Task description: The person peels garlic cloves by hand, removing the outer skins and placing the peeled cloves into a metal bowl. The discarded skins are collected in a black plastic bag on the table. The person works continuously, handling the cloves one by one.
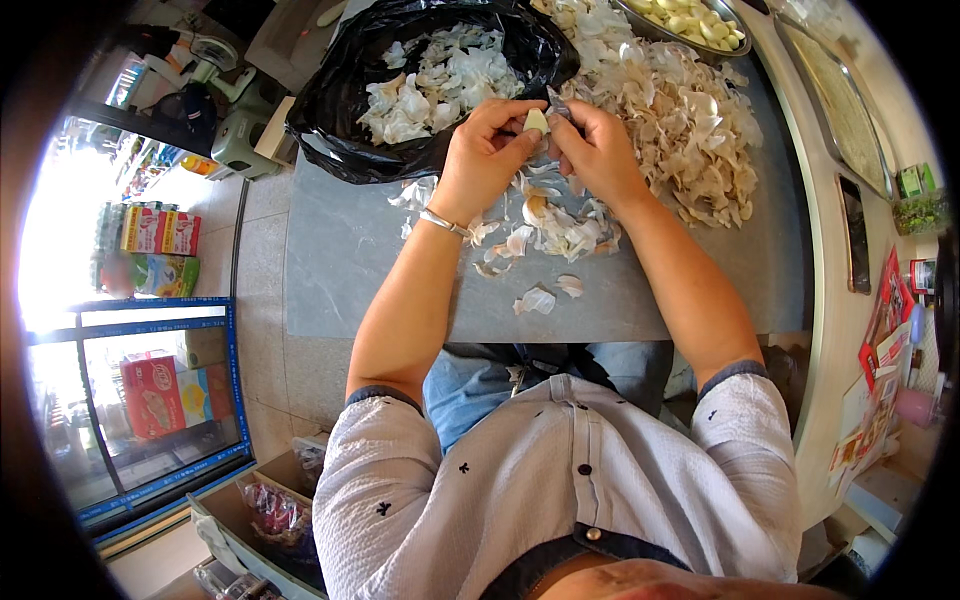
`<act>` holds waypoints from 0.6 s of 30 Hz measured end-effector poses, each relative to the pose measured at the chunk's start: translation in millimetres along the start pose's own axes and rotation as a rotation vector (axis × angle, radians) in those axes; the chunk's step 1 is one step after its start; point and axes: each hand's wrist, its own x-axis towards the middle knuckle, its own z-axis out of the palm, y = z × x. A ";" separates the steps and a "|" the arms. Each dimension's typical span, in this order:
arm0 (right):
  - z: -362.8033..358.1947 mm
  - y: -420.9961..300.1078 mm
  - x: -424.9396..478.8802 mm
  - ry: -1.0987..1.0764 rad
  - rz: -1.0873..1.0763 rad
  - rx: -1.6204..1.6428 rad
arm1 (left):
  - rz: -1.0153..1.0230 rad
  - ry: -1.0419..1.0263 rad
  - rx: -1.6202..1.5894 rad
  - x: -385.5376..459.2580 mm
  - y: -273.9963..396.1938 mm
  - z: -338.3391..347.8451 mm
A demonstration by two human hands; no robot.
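Note:
My left hand [487, 142] pinches a pale, peeled-looking garlic clove [536, 121] between thumb and fingers. Close against it, my right hand [600, 150] grips a thin pointed grey object [557, 102]; it looks like a small knife blade, but its handle is hidden by the fingers. Both hands are over the near side of a grey tabletop [360, 262]. Loose garlic skins [559, 225] lie beneath and in front of my wrists. A black plastic bag [330, 150], open at the top and holding white garlic skins [450, 82], sits beside my left hand.
A big heap of garlic skins [682, 135] spreads right of my right hand. Behind it stands a metal bowl [739, 46] of peeled cloves [694, 22]. On the pale counter [814, 247] at right lie a phone [853, 232] and a metal tray [832, 105]. A glass-fronted case [236, 375] stands left.

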 end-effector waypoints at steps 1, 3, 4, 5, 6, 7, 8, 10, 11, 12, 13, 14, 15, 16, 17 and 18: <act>0.3 -0.6 -0.1 -0.001 -0.002 -0.001 | -0.038 0.009 -0.086 -0.2 -2.6 0.9; 0.4 -4.0 -0.5 0.001 -0.005 -0.004 | -0.106 0.017 -0.231 -0.2 -2.4 3.6; 0.0 -2.5 -0.1 0.013 -0.040 -0.049 | -0.135 0.017 -0.291 -0.4 0.5 5.3; -0.3 0.4 0.6 0.025 -0.075 -0.094 | -0.165 0.017 -0.351 -0.3 2.0 6.4; -0.3 1.9 0.8 0.036 -0.110 -0.139 | -0.177 0.035 -0.434 -0.3 1.2 6.8; -0.1 1.9 0.4 0.052 -0.142 -0.180 | -0.190 0.052 -0.518 -0.1 -0.4 7.1; 0.7 1.8 -0.2 0.068 -0.173 -0.222 | -0.203 0.070 -0.602 0.1 -1.3 7.3; 3.1 -0.7 -1.6 0.087 -0.262 -0.276 | -0.259 0.136 -0.711 0.5 -0.4 5.9; 4.4 -4.6 -2.7 0.091 -0.318 -0.289 | -0.288 0.169 -0.765 0.6 -0.2 5.3; 5.0 -7.6 -3.7 0.095 -0.375 -0.303 | -0.284 0.144 -0.758 0.8 -1.0 4.9; 5.3 -8.6 -4.5 0.087 -0.362 -0.308 | -0.281 0.119 -0.752 1.2 -2.4 4.5; 5.4 -9.2 -5.2 0.080 -0.349 -0.313 | -0.278 0.094 -0.745 1.1 -3.2 4.0; 5.1 -9.4 -5.3 0.073 -0.336 -0.318 | -0.252 0.071 -0.734 0.8 -2.8 4.9; 5.0 -9.1 -5.0 0.068 -0.319 -0.293 | -0.226 0.047 -0.723 -0.1 -1.8 6.5; 4.9 -8.3 -4.8 0.064 -0.302 -0.268 | -0.199 0.023 -0.712 -0.5 -1.2 7.4; 4.9 -7.7 -4.7 0.061 -0.285 -0.243 | -0.211 0.029 -0.700 -0.4 -0.6 7.1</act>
